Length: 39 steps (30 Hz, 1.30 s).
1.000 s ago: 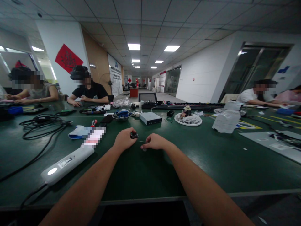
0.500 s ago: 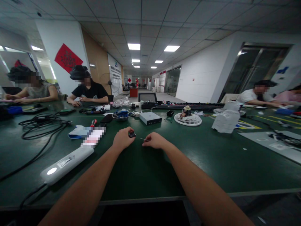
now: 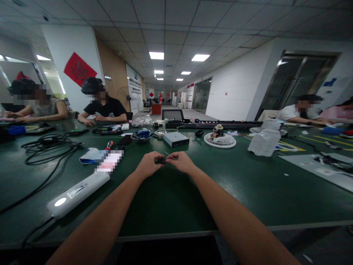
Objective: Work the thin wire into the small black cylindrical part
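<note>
A small, dark, shiny object of compact form [image 3: 160,161] is held in the fingers of the left grip [image 3: 148,164], at the side which faces the right grip [image 3: 182,162]. Its far side is partly covered by the fingers, so its exact shape and its material cannot be told. A thin, straight, light-coloured rod [image 3: 169,155] is pinched in the right grip. It is tilted, and its free end points away from the person and to the left, just beside the dark object.
</note>
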Each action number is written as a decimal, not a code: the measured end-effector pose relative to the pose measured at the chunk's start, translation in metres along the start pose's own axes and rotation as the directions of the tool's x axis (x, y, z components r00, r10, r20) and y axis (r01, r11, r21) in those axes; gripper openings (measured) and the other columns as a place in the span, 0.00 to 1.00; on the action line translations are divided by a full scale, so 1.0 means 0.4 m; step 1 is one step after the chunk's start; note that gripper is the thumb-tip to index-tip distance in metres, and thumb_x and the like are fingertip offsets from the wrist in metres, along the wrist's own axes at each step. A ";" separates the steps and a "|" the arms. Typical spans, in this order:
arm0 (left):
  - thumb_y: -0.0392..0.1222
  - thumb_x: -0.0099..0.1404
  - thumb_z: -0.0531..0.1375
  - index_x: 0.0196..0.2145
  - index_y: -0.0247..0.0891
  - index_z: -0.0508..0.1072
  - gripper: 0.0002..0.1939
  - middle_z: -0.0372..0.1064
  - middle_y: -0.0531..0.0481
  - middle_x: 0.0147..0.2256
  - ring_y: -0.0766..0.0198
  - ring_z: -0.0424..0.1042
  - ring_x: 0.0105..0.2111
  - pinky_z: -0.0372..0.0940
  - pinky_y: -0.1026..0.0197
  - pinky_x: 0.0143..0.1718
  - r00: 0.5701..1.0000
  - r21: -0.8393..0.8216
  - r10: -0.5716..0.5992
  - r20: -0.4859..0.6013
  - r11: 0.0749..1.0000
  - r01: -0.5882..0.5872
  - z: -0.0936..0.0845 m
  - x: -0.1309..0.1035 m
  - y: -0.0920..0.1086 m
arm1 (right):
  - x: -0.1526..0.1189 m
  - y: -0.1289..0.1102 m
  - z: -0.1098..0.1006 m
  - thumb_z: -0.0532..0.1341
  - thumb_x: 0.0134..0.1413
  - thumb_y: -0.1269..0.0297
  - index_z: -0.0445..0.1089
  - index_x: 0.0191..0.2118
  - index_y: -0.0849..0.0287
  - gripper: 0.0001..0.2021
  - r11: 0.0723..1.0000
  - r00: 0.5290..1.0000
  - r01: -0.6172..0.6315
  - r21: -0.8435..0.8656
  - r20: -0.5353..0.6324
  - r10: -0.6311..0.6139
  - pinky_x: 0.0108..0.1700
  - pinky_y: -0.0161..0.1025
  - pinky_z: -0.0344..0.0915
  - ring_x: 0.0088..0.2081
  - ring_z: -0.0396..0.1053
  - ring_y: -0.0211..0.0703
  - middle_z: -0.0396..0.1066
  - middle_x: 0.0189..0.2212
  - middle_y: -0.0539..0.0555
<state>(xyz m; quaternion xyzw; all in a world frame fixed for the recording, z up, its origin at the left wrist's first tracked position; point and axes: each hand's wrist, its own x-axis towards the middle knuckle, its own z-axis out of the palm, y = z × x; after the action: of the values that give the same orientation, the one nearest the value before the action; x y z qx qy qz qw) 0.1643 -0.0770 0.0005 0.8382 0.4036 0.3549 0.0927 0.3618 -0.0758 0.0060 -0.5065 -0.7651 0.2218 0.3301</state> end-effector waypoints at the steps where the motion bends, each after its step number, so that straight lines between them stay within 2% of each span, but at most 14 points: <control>1: 0.38 0.54 0.66 0.39 0.40 0.77 0.13 0.75 0.49 0.39 0.59 0.73 0.40 0.67 0.58 0.44 1.000 -0.004 0.011 0.004 1.000 -0.011 -0.002 -0.001 0.004 | -0.001 -0.001 0.002 0.64 0.51 0.62 0.78 0.37 0.58 0.09 1.000 1.000 0.010 0.000 -0.006 -0.010 0.36 0.33 0.61 0.33 0.69 0.38 0.76 0.29 0.49; 7: 0.37 0.53 0.65 0.38 0.39 0.77 0.12 0.75 0.50 0.37 0.60 0.74 0.37 0.67 0.60 0.41 0.998 0.022 0.032 0.057 0.999 -0.033 -0.002 -0.006 0.008 | -0.001 0.010 0.007 0.65 0.49 0.63 0.79 0.34 0.58 0.07 0.999 0.999 0.019 -0.026 -0.029 -0.019 0.34 0.34 0.59 0.31 0.67 0.39 0.75 0.28 0.50; 14: 0.37 0.54 0.64 0.39 0.38 0.77 0.12 0.73 0.49 0.37 0.61 0.73 0.38 0.66 0.61 0.42 0.993 0.018 0.115 0.015 0.993 -0.116 0.001 -0.007 0.015 | -0.003 0.011 0.015 0.63 0.52 0.64 0.75 0.33 0.62 0.07 0.999 1.000 0.001 0.040 -0.013 -0.001 0.31 0.32 0.60 0.28 0.67 0.36 0.74 0.28 0.51; 20: 0.36 0.54 0.64 0.38 0.38 0.76 0.12 0.74 0.48 0.38 0.61 0.73 0.39 0.67 0.60 0.43 0.993 -0.022 0.101 -0.060 0.994 -0.103 -0.006 -0.007 0.031 | 0.004 0.014 0.026 0.63 0.53 0.61 0.70 0.36 0.61 0.09 0.985 0.999 -0.031 0.172 0.011 0.030 0.22 0.30 0.60 0.20 0.64 0.31 0.73 0.30 0.50; 24: 0.35 0.52 0.64 0.39 0.38 0.76 0.14 0.75 0.48 0.39 0.59 0.73 0.40 0.68 0.58 0.44 0.995 -0.050 0.059 -0.075 0.997 -0.062 -0.003 -0.009 0.039 | 0.006 0.020 0.026 0.63 0.53 0.63 0.69 0.41 0.62 0.11 0.974 0.998 -0.036 0.224 0.049 0.026 0.21 0.30 0.62 0.19 0.64 0.30 0.75 0.32 0.51; 26: 0.35 0.53 0.64 0.40 0.39 0.76 0.15 0.76 0.49 0.39 0.60 0.74 0.39 0.68 0.58 0.45 0.998 -0.070 0.046 -0.054 0.996 -0.050 -0.002 -0.010 0.041 | 0.002 0.019 0.023 0.64 0.53 0.63 0.70 0.42 0.61 0.11 0.976 0.999 -0.023 0.217 0.047 0.013 0.23 0.31 0.63 0.20 0.65 0.32 0.75 0.31 0.51; 29: 0.37 0.53 0.63 0.40 0.39 0.77 0.14 0.77 0.50 0.37 0.60 0.75 0.38 0.68 0.59 0.44 0.999 -0.063 0.021 -0.031 0.998 -0.023 -0.003 -0.012 0.042 | -0.005 0.010 0.019 0.65 0.52 0.61 0.73 0.36 0.61 0.09 0.986 1.000 0.006 0.169 -0.006 -0.005 0.29 0.32 0.63 0.27 0.69 0.36 0.75 0.29 0.52; 32: 0.37 0.53 0.63 0.39 0.39 0.77 0.13 0.77 0.50 0.36 0.59 0.75 0.38 0.69 0.59 0.44 0.999 -0.041 0.008 -0.049 0.999 -0.010 -0.005 -0.012 0.040 | -0.009 -0.001 0.020 0.65 0.51 0.58 0.73 0.33 0.60 0.10 0.994 0.998 0.011 0.112 -0.060 -0.004 0.32 0.33 0.62 0.31 0.69 0.38 0.74 0.29 0.53; 36: 0.36 0.53 0.63 0.39 0.38 0.76 0.14 0.77 0.50 0.37 0.60 0.75 0.38 0.68 0.60 0.44 0.997 -0.043 0.055 -0.046 0.997 -0.057 -0.007 -0.014 0.036 | -0.005 -0.003 0.029 0.65 0.51 0.59 0.72 0.35 0.60 0.10 0.994 0.999 -0.039 0.103 -0.025 0.042 0.28 0.32 0.60 0.26 0.67 0.36 0.74 0.27 0.50; 39: 0.35 0.54 0.62 0.39 0.39 0.76 0.13 0.77 0.49 0.38 0.60 0.74 0.39 0.67 0.60 0.44 0.995 -0.036 0.094 -0.014 0.995 -0.094 -0.006 -0.015 0.035 | -0.003 0.005 0.028 0.65 0.50 0.57 0.72 0.33 0.61 0.11 0.994 0.998 -0.067 0.089 -0.002 0.068 0.25 0.31 0.57 0.23 0.65 0.34 0.73 0.23 0.49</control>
<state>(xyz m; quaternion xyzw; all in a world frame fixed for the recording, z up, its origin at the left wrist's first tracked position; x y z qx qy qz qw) 0.1688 -0.0908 0.0052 0.8523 0.3575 0.3712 0.0890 0.3551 -0.0762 -0.0035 -0.5174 -0.7360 0.2656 0.3464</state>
